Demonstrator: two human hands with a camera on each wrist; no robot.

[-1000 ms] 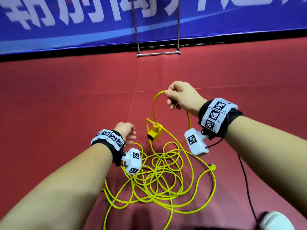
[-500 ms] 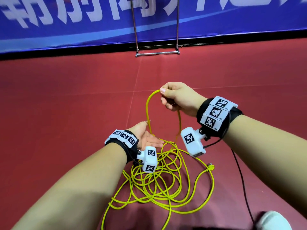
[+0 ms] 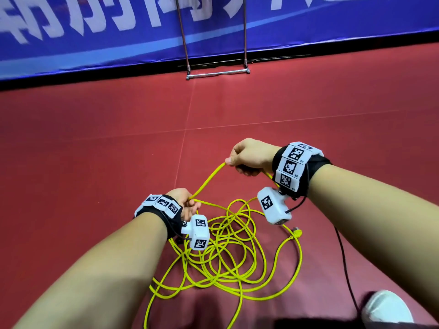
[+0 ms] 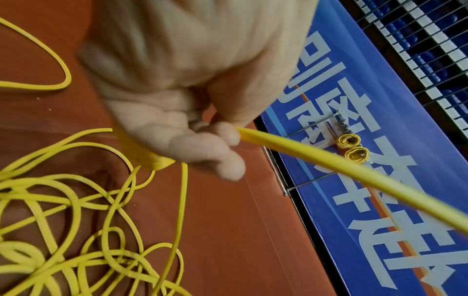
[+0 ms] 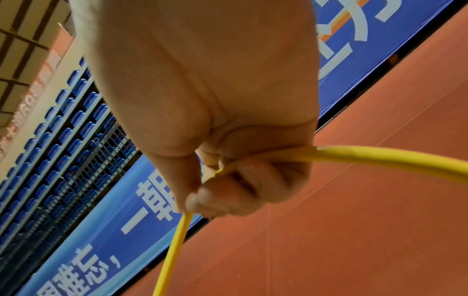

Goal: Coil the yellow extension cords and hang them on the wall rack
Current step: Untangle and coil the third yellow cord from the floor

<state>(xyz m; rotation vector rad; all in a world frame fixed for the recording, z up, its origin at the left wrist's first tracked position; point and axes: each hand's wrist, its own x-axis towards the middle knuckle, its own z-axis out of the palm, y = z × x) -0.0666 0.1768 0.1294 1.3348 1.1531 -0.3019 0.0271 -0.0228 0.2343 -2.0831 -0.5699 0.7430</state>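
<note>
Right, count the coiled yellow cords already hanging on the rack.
2. In the left wrist view, two coiled cords hang side by side on the rack against the blue banner: one, the other right beside it. The head view shows only the rack's lower frame, so more could be hidden.

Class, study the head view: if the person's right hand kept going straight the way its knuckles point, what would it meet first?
Probably nothing close: the right hand, gripping the yellow cord, points left and slightly forward over bare red floor. The blue banner lies far beyond, though depth is unclear.
</note>
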